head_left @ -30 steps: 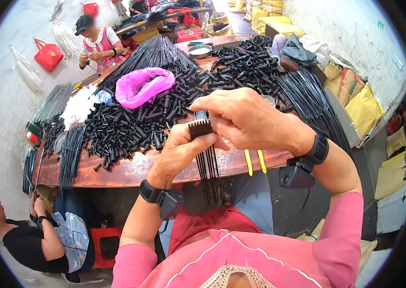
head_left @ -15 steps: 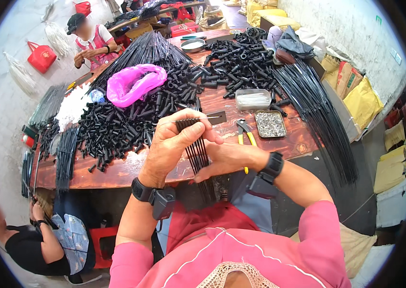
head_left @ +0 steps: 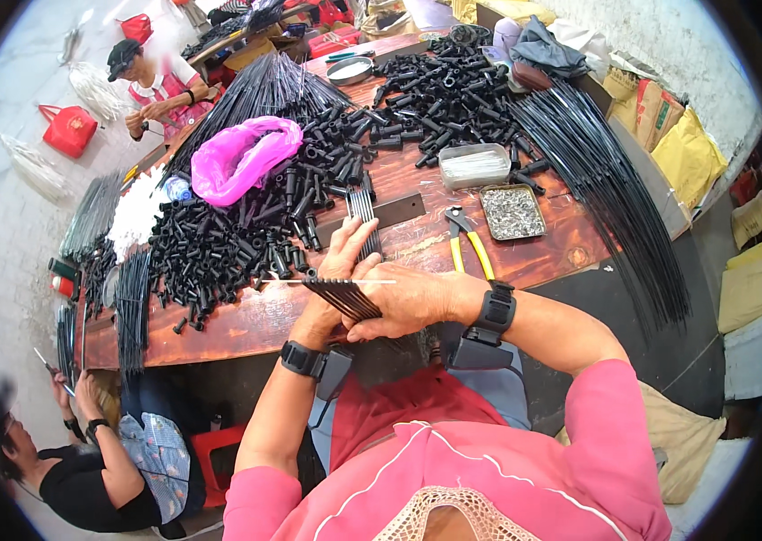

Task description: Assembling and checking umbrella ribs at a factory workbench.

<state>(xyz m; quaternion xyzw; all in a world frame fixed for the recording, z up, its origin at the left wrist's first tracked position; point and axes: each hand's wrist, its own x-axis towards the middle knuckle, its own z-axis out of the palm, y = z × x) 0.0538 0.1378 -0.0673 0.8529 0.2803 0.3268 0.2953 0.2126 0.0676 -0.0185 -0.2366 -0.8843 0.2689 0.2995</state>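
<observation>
we've got our right hand (head_left: 408, 302) clamped on a fanned bunch of black ribs (head_left: 340, 298), w/ a thin pale wire (head_left: 331, 281) running across their top. our left hand (head_left: 340, 270) sits behind the bunch, fingers spread & loose against it. just beyond the grip: yellow-handled pliers (head_left: 469, 248) & a heap of black tubes (head_left: 228, 248) on the wooden table (head_left: 246, 320).
</observation>
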